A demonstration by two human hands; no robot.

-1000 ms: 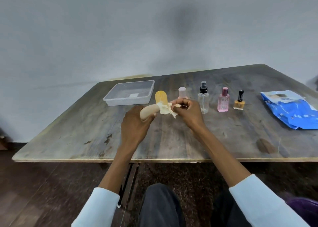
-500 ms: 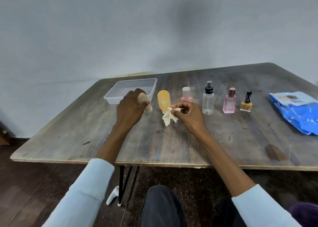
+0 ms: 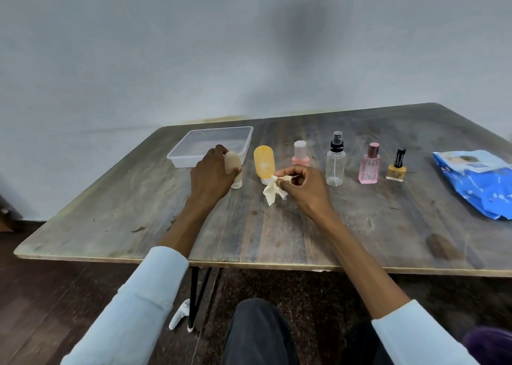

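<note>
My left hand (image 3: 212,175) grips a beige squeeze bottle (image 3: 232,163) that stands cap-down on the wooden table (image 3: 249,226), just in front of the clear plastic tray (image 3: 194,154). My right hand (image 3: 304,188) pinches a crumpled cream wipe (image 3: 273,190) a little above the table. An orange squeeze bottle (image 3: 264,162) stands cap-down between my two hands.
To the right stand a pink bottle (image 3: 300,154), a clear spray bottle (image 3: 335,165), a pink perfume bottle (image 3: 370,168) and a yellow nail polish (image 3: 397,168) in a row. A blue wipes packet (image 3: 476,181) lies at the right edge. A white controller (image 3: 180,313) lies on the floor.
My left hand carried the beige bottle leftward away from the wipe and set it upright near the tray. My right hand kept the wipe and stayed near the orange bottle.
</note>
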